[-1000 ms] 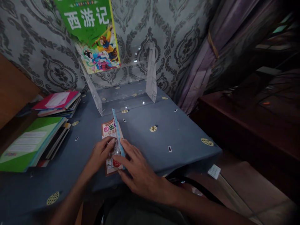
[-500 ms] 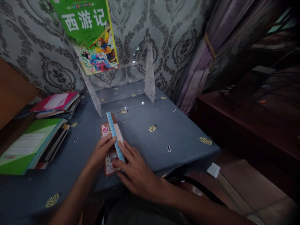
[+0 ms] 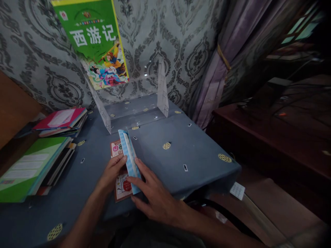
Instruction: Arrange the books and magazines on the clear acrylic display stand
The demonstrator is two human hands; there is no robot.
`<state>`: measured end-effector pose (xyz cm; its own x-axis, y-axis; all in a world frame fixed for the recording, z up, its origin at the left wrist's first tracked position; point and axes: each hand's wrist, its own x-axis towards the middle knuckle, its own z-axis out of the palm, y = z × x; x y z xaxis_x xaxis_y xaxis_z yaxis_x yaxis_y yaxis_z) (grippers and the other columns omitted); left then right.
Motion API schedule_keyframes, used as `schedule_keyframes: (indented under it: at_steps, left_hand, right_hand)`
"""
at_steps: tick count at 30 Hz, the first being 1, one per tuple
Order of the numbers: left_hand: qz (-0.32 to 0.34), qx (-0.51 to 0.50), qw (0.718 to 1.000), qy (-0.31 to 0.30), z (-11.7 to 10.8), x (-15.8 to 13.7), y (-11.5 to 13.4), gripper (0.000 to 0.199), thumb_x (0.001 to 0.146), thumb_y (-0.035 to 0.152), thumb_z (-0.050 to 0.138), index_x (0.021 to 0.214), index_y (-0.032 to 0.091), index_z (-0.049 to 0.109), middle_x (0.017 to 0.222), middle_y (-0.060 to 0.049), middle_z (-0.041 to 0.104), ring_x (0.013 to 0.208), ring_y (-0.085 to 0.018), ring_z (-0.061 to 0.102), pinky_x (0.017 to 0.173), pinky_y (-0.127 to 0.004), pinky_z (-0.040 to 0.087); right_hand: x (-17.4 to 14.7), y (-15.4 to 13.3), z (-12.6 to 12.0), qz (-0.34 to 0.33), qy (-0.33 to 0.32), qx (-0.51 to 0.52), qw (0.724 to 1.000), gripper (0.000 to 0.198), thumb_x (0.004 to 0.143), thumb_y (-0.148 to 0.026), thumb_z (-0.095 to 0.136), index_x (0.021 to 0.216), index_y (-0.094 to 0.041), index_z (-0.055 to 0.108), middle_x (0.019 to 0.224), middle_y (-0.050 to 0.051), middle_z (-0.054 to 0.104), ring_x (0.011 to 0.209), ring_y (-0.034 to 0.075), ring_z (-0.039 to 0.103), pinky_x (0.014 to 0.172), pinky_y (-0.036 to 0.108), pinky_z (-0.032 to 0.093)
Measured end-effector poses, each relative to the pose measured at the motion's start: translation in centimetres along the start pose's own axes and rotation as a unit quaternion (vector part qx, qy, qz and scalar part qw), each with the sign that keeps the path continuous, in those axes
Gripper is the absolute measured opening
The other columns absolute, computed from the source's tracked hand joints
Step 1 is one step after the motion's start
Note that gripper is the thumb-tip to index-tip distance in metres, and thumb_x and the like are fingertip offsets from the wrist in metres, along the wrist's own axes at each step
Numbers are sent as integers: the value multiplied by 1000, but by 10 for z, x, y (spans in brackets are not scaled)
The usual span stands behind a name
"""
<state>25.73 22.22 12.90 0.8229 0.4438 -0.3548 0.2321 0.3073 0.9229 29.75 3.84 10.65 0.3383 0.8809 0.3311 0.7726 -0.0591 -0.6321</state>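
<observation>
Several fingers of our right hand (image 3: 155, 198) lie parted against a blue booklet (image 3: 131, 166), gripping or not we cannot tell, while our left hand (image 3: 111, 173) pinches its left edge over a brown-bordered book (image 3: 121, 193) on the table (image 3: 199, 148), with a clear rack (image 3: 162, 90) standing beyond.
</observation>
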Motion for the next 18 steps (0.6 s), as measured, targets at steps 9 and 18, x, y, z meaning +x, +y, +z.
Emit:
schedule_keyframes:
  at_steps: [9,18]
  left_hand:
    - [122,171,977,43,-9,-4,-3,52,74,71,65,77,18,67,83,-6,65,78,-20,62,65,-28,53]
    - [309,511,788,150,-67,17,-22,33,93,35,43,110,19,66,120,-13,65,113,-30,56,102,-50,45]
  right_hand:
    - [-9,31,-15,102,71,37,992,32,96,-30,55,126,-20,61,156,18,41,145,30,42,112,49,46]
    - [28,9,-3,-29,-23,-158,987,26,97,-25,53,119,-15,65,151,19,50,147,32,37,118,56,35]
